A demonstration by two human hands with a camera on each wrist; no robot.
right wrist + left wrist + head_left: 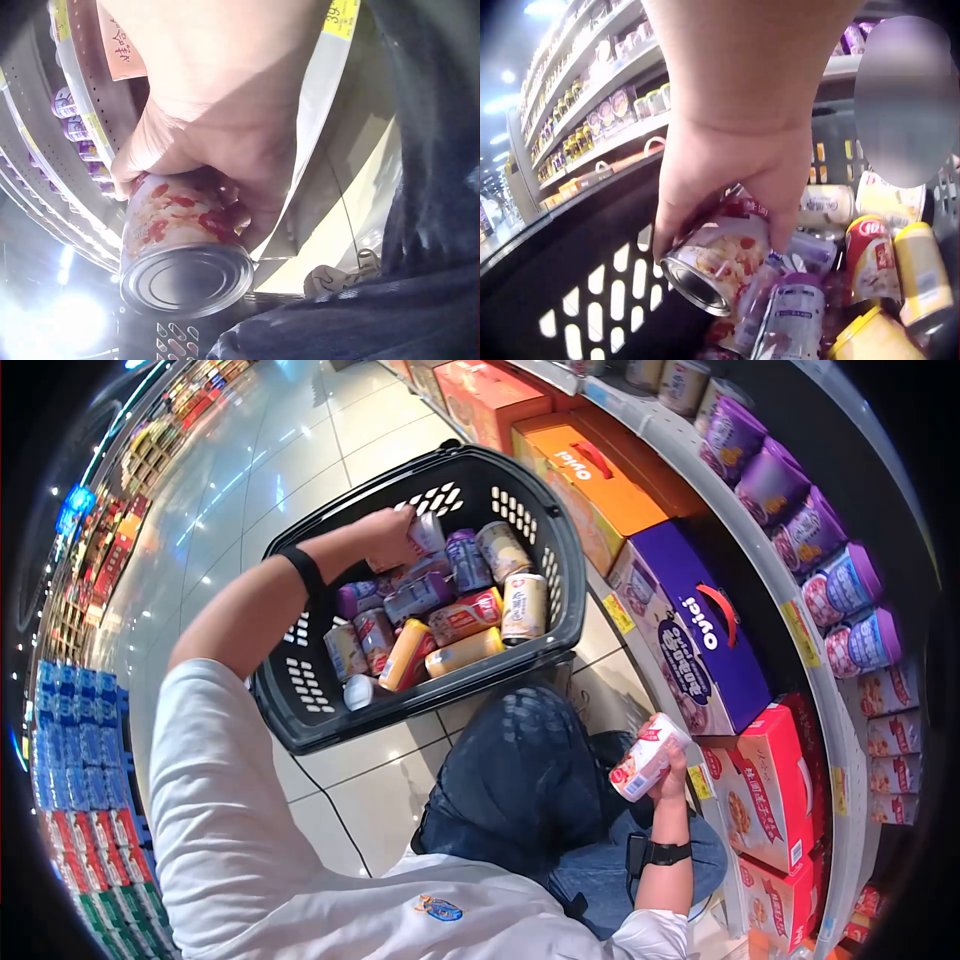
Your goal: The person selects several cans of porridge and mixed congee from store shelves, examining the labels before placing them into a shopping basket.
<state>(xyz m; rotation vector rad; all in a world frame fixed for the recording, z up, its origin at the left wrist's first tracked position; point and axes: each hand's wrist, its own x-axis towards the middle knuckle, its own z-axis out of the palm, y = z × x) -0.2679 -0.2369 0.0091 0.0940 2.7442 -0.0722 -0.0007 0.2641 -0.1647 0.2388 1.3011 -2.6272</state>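
Note:
My left hand [382,538] is inside the far side of the black shopping basket [300,736], gripping a can [724,251] with a red, white and pink label. Its metal end tips downward in the left wrist view, over the other cans. By my right knee, my right hand [672,770] holds a white and red can [643,758] with fingers and thumb around its side. The right wrist view shows that can's silver end [187,279] toward the camera. Several cans fill the basket, among them a red and yellow can [466,616], a purple-lidded can [467,560] and a cream can [524,608].
A shelf [765,575] runs along my right with purple-lidded cans [865,643]. Below it stand an orange gift box [590,475], a purple gift box [690,635] and a red gift box [760,785]. Shrink-wrapped bottle packs [80,730] are stacked at left on the tiled floor [225,550].

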